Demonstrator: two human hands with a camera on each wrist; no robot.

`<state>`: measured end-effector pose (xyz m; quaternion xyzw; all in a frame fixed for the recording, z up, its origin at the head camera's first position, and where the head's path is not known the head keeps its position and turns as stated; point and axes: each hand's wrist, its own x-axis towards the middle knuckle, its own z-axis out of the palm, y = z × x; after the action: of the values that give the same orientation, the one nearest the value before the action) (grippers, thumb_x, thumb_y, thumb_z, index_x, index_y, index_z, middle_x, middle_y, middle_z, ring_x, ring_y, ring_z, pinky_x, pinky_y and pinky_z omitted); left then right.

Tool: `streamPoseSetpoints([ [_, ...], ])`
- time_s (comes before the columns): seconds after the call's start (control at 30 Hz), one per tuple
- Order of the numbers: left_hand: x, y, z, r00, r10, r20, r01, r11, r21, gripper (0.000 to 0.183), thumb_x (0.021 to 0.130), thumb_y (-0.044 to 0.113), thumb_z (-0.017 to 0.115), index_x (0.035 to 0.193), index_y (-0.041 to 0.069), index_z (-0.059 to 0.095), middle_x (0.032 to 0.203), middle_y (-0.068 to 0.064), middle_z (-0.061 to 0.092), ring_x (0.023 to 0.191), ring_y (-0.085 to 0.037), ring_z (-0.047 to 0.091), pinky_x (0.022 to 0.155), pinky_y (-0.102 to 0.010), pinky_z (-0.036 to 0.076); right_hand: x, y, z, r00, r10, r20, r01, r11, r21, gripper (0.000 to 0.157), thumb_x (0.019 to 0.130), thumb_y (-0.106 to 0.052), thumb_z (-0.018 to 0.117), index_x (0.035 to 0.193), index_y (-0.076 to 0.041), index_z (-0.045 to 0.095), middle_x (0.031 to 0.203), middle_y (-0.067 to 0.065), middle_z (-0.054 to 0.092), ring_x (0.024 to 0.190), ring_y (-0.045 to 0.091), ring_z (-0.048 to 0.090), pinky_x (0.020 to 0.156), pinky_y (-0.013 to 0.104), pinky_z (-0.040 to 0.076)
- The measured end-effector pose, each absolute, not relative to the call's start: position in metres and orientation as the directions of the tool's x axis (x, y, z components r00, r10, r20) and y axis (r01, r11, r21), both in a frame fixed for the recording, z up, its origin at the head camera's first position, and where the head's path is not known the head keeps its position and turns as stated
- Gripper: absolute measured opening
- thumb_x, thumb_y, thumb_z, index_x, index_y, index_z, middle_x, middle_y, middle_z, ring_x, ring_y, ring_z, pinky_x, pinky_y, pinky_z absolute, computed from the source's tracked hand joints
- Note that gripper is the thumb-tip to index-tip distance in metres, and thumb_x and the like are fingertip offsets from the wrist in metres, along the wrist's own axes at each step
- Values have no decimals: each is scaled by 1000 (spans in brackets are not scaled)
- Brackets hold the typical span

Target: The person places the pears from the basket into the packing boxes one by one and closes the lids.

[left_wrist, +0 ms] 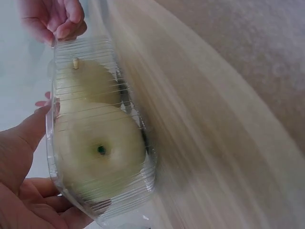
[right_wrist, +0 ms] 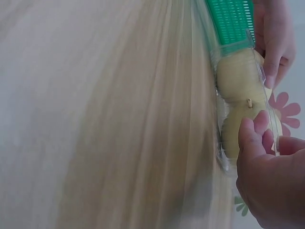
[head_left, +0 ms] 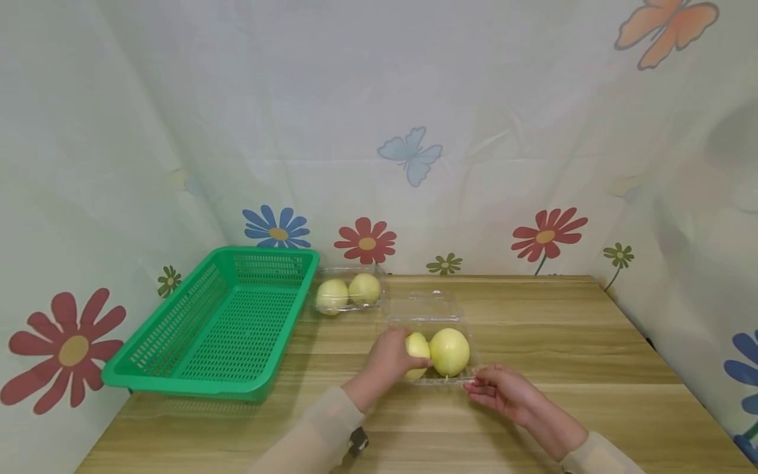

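Observation:
A clear plastic clamshell box [head_left: 441, 381] sits on the table with its lid [head_left: 422, 305] tipped back. Two round, pale yellow pears lie side by side in it. My left hand [head_left: 386, 359] grips the left pear [head_left: 417, 345] from above, its thumb at the near side and fingers at the far side. In the left wrist view this pear [left_wrist: 97, 157] shows through the ribbed plastic wall. The right pear [head_left: 450, 352] has its stem toward me. At the front right corner my right hand [head_left: 506, 393] pinches the box rim, thumb and fingers on the plastic edge.
A large green basket [head_left: 272, 368] with slotted walls stands on the left of the wooden table [head_left: 551, 329]. Next to it, toward the back, another clear box [head_left: 379, 289] holds two pears [head_left: 364, 288]. A patterned curtain [head_left: 474, 210] closes off the back and sides.

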<state>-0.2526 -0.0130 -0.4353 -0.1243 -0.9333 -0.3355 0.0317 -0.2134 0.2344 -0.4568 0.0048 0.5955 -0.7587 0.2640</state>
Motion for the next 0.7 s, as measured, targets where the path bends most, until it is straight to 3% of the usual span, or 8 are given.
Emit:
streamPoseSetpoints([
  [0.17, -250, -18, -427, -961, 238, 142, 272, 717, 641, 63, 86, 40, 81, 128, -4, 66, 126, -22, 70, 119, -40, 65, 102, -52, 53, -216, 239, -456, -836, -429, -343, 416, -87, -905, 11, 106, -8, 48, 98, -9, 55, 87, -3, 66, 88, 7, 72, 88, 24, 61],
  [0.27, -246, -24, -419, -951, 260, 167, 301, 665, 684, 60, 94, 34, 73, 139, -3, 58, 142, -23, 61, 135, -42, 56, 114, -56, 45, -217, 243, -455, -821, -447, -355, 417, -44, -908, 13, 107, -15, 50, 96, -12, 55, 87, -4, 66, 86, 6, 71, 87, 23, 61],
  [0.4, -236, -35, -407, -945, 281, 168, 304, 565, 767, 52, 98, 24, 68, 142, -2, 55, 144, -26, 58, 135, -46, 54, 112, -60, 45, -215, 248, -455, -814, -438, -382, 426, -2, -905, 16, 107, -25, 54, 97, -12, 55, 88, -4, 66, 86, 7, 70, 86, 25, 62],
  [0.53, -224, -49, -400, -964, 256, 67, 174, 425, 888, 57, 99, 23, 66, 149, 3, 47, 149, -27, 51, 136, -48, 52, 107, -62, 49, -217, 257, -452, -826, -364, -430, 439, 62, -896, 26, 106, -33, 56, 105, -7, 55, 91, -2, 63, 86, 9, 69, 84, 28, 62],
  [0.7, -212, -65, -394, -972, 212, -100, -35, 290, 956, 70, 99, 24, 64, 159, 10, 31, 156, -28, 40, 140, -50, 46, 109, -63, 48, -228, 267, -448, -852, -279, -444, 418, 149, -896, 43, 107, -33, 52, 127, 5, 51, 99, 2, 57, 90, 12, 67, 85, 33, 62],
])
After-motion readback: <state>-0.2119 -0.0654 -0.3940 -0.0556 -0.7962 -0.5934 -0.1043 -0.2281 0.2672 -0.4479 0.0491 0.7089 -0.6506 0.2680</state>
